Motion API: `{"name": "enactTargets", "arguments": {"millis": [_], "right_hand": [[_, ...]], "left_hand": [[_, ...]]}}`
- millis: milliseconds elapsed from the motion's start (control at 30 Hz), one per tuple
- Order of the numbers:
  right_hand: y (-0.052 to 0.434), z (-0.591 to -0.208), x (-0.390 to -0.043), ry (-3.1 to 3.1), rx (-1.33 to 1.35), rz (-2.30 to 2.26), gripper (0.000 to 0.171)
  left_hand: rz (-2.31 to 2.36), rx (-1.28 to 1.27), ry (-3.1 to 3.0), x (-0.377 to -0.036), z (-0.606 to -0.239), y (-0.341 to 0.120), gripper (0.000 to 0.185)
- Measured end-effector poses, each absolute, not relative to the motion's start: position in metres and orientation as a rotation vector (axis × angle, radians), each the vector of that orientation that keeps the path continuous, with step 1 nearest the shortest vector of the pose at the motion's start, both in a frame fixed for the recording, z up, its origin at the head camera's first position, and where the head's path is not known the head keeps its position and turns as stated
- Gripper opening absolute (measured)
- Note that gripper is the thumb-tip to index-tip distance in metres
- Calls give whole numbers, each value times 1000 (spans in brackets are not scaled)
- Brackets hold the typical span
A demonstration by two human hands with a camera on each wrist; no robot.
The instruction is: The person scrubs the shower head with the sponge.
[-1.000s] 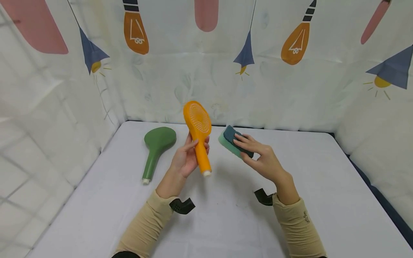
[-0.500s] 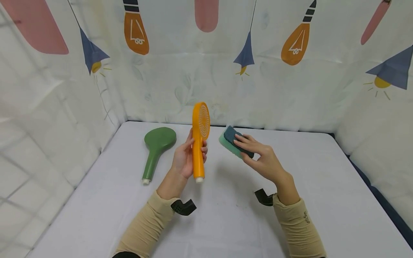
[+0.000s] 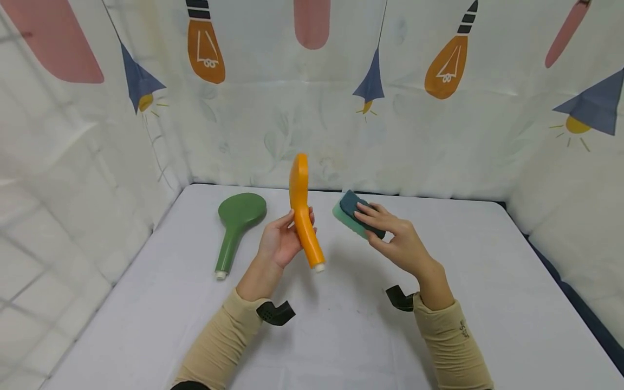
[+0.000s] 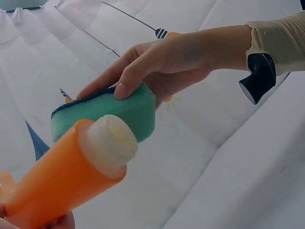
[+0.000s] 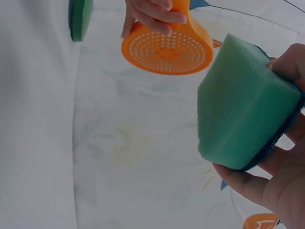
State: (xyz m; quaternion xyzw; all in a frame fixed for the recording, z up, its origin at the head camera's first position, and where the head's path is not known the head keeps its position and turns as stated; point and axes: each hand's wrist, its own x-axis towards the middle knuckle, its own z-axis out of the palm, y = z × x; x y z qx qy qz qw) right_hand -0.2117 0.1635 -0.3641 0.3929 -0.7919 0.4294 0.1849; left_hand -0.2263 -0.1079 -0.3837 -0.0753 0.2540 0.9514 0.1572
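My left hand (image 3: 279,245) grips the orange shower head (image 3: 308,238) around its neck and upper handle, raised above the table. From the head view it appears nearly edge-on; its perforated face (image 5: 167,51) shows in the right wrist view. A white threaded end (image 4: 112,140) caps the handle. To the right, my right hand (image 3: 401,235) holds a sponge (image 3: 361,214) between thumb and fingers, green foam on one side and a dark scouring pad on the other. In the head view, a gap separates sponge and shower head. A green shower head (image 3: 241,211) lies on the table, left of my left hand.
A white-covered table (image 3: 487,281) spreads under both hands. Behind it and at the sides hang pale cloth walls (image 3: 312,119) printed with lamps and bulbs. Black camera mounts (image 3: 275,313) sit at both wrists.
My left hand has turned the orange shower head, so its perforated face has rotated out of the head view and the handle end has swung right. The right hand and sponge have barely moved.
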Motion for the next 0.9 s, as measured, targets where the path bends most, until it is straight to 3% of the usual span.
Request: {"name": "enactTargets", "arguments": {"millis": [467,900], "right_hand": [[161,-360,-206,-2259,1119,1115,49],[148,-365,-202,-2317,1241,1048,46]], "left_hand": [[2788,-196,798,-223,-385,-106,32],[2893,-225,834,-222,-386,-103,38]]}}
